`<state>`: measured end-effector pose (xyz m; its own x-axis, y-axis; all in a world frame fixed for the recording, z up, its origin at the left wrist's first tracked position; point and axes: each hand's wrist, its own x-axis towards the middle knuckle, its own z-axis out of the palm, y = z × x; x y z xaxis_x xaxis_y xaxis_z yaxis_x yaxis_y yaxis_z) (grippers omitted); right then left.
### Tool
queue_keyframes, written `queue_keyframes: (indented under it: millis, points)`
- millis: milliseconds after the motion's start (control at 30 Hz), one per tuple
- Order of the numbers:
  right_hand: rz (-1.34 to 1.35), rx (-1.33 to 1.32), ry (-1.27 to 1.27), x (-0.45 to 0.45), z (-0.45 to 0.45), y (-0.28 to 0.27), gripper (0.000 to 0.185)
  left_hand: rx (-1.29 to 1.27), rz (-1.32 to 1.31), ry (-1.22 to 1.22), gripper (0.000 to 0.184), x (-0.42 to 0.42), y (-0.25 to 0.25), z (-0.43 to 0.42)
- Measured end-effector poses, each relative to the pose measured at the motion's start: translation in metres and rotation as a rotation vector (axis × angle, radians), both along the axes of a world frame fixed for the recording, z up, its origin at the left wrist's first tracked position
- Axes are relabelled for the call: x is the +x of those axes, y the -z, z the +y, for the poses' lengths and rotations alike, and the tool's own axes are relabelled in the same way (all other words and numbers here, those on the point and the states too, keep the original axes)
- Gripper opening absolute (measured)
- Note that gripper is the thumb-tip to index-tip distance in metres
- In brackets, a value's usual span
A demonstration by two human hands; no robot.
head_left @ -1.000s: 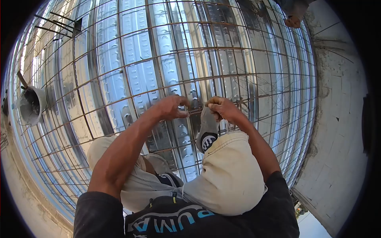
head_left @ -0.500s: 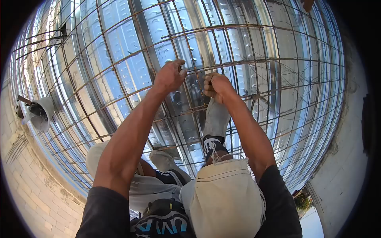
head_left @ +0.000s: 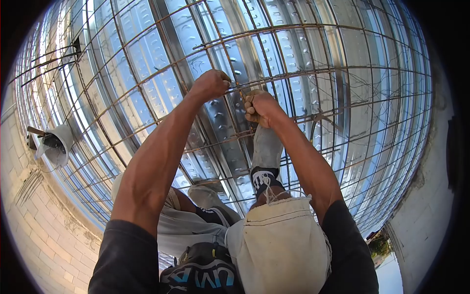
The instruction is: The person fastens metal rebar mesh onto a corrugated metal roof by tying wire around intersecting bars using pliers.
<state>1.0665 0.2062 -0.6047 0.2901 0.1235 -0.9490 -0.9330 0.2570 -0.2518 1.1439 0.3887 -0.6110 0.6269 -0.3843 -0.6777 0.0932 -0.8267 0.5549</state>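
My left hand (head_left: 211,85) is closed, with thumb and fingertips pinched together beside a crossing of the rusty rebar mesh (head_left: 279,77). My right hand (head_left: 262,108) has its fingers curled in, just below and to the right of the same crossing. Whatever either hand holds is too thin or too hidden to name. Beneath the bars lies shiny ribbed metal decking (head_left: 223,117) with rows of dimples. Just right of my right hand, a dark pincer-like tool (head_left: 320,117) rests on the mesh.
A whitish bucket (head_left: 59,144) stands at the left edge by a block wall (head_left: 44,220). Loose thin wires (head_left: 372,88) lie over the mesh at right. My shoes (head_left: 267,152) rest on the decking among the bars. Another wall (head_left: 426,196) runs along the right.
My left hand has turned inward, its fingertips closing and lowering toward the crossing. My right hand has shifted slightly left, its fingers curled. The camera view has tilted a little.
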Motion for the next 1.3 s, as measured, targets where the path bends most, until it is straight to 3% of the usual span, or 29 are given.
queue_keyframes:
  millis: [200, 267, 500, 600, 633, 733, 800, 933, 1033, 1133, 1300]
  points:
    - [-0.17, 0.004, -0.092, -0.004, -0.005, -0.013, 0.01, 0.071, -0.42, 0.066, 0.027, -0.036, -0.025, -0.008]
    - [-0.144, 0.073, 0.02, -0.004, -0.006, -0.01, 0.011, 0.032, -0.607, 0.153, 0.022, -0.047, -0.021, -0.006]
    - [-0.124, 0.23, 0.317, -0.023, 0.006, -0.015, 0.016, -0.026, -0.547, 0.432, 0.019, -0.028, -0.027, -0.004]
    - [-0.089, 0.306, 0.514, -0.032, 0.022, -0.025, 0.016, -0.286, -0.525, 0.372, 0.022, -0.017, -0.015, 0.005]
    - [-0.073, 0.308, 0.569, -0.035, 0.027, -0.029, 0.015, -0.275, -0.427, 0.185, 0.024, -0.02, -0.011, 0.006]
    - [0.001, 0.299, 0.675, -0.036, 0.034, -0.032, 0.012, -0.293, -0.346, -0.009, 0.024, -0.029, -0.017, 0.002]
    - [0.01, 0.301, 0.689, -0.034, 0.034, -0.031, 0.011, -0.304, -0.424, -0.009, 0.024, -0.037, -0.014, 0.001]
    - [-0.174, 0.144, 0.391, -0.04, 0.034, -0.017, 0.024, -0.279, -0.45, 0.113, 0.024, -0.031, -0.016, -0.006]
    - [-0.287, -0.018, 0.179, -0.039, 0.045, -0.016, 0.024, -0.121, -0.402, 0.136, 0.025, -0.024, -0.022, -0.02]
    - [-0.346, -0.119, 0.06, -0.039, 0.047, -0.026, 0.021, -0.029, -0.379, -0.006, 0.025, -0.033, -0.023, -0.03]
    - [-0.513, -0.318, -0.344, -0.03, 0.035, -0.029, 0.032, -0.307, -0.392, -0.082, 0.026, -0.045, -0.009, -0.007]
